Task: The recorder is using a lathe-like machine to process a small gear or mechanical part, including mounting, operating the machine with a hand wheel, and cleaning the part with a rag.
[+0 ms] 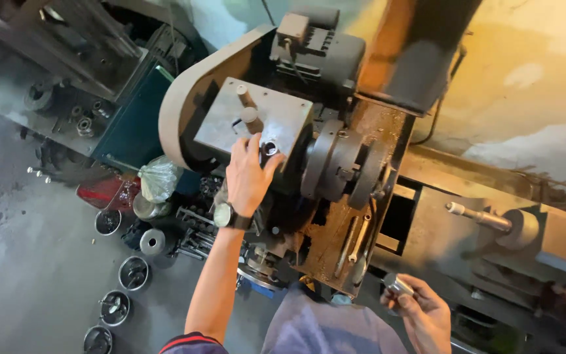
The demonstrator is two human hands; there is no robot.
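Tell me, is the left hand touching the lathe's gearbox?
Touching. The head view shows the left hand laid flat on the edge of the gearbox, fingers spread against its grey plate with no gap. The right hand holds a small metal cylinder.

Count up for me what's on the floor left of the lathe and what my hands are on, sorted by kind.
Round shallow metal bowls on the grey floor: 4
Crumpled clear plastic bags: 1
Thick round metal discs with a centre hole: 1
Small shiny metal cylinders, held in the right hand: 1
Upright lathe lever knobs by the left hand: 2
Total: 9
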